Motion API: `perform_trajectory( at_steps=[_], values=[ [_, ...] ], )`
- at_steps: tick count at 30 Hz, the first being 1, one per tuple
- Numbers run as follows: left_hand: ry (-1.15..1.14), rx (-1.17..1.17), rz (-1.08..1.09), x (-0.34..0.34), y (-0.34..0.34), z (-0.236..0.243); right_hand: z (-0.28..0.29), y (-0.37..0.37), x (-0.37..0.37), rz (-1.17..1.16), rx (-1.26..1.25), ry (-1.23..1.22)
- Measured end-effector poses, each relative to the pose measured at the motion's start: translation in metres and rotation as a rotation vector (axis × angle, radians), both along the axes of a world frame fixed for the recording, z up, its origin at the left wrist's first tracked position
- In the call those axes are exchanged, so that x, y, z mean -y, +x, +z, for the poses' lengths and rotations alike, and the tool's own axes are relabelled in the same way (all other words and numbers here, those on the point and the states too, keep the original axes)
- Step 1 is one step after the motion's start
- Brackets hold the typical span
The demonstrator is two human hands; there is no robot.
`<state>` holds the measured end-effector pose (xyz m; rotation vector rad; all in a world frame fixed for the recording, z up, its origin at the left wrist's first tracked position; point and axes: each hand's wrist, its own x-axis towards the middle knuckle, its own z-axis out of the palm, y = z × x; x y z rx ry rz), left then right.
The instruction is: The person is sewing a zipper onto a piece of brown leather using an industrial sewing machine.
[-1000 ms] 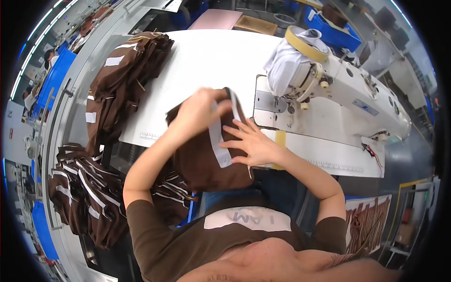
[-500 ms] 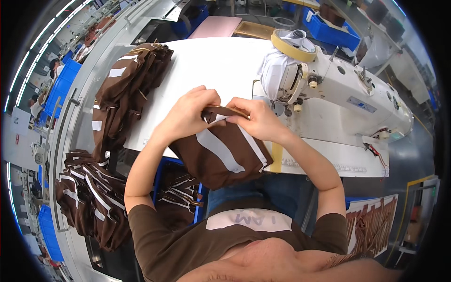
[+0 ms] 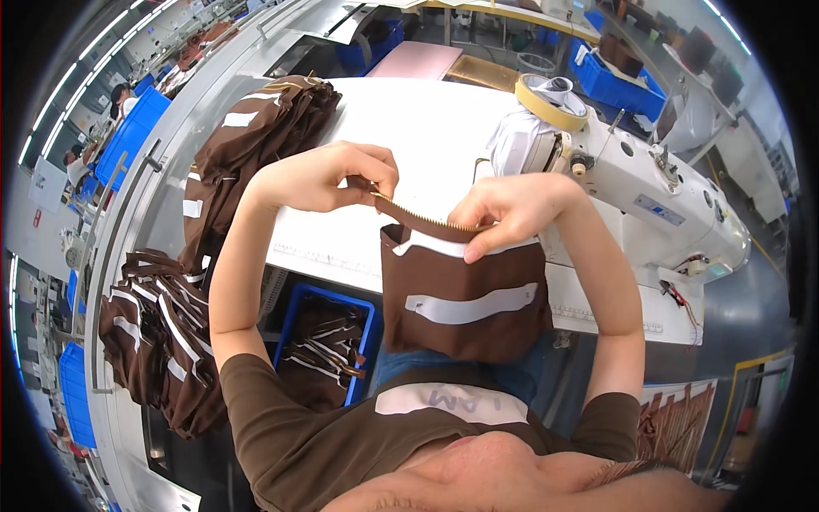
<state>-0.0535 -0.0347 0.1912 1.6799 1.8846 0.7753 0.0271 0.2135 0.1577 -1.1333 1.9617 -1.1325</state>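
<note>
I hold up a brown fabric pouch (image 3: 465,299) with white stripes in front of my chest. Its brass zipper (image 3: 418,218) runs along the top edge between my hands. My left hand (image 3: 328,175) pinches the zipper's left end, raised a little higher. My right hand (image 3: 508,209) grips the pouch's top edge at the right. The pouch hangs flat below my fingers, above the white worktable (image 3: 409,145).
A white sewing machine (image 3: 648,192) stands at the right of the table. A stack of brown pieces (image 3: 256,145) lies at the table's left. More brown pieces hang at the far left (image 3: 158,333) and fill a blue bin (image 3: 328,341) below.
I have lifted the pouch off the table and spread it flat. My hands moved apart along the zipper, left hand going up and left.
</note>
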Motion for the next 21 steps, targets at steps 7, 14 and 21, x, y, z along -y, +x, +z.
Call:
perform_trajectory(
  at_steps=[7,14,21],
  values=[
    [0.219,-0.156,0.232,-0.015,0.022,0.007,-0.003,0.007,0.024,-0.645,0.043,-0.393],
    [0.464,-0.394,0.179,-0.014,0.012,0.002,-0.001,0.007,0.038,-0.744,0.152,-0.486],
    [0.623,-0.414,0.236,-0.011,0.013,0.003,0.021,0.007,0.046,-0.801,0.007,-0.458]
  ],
)
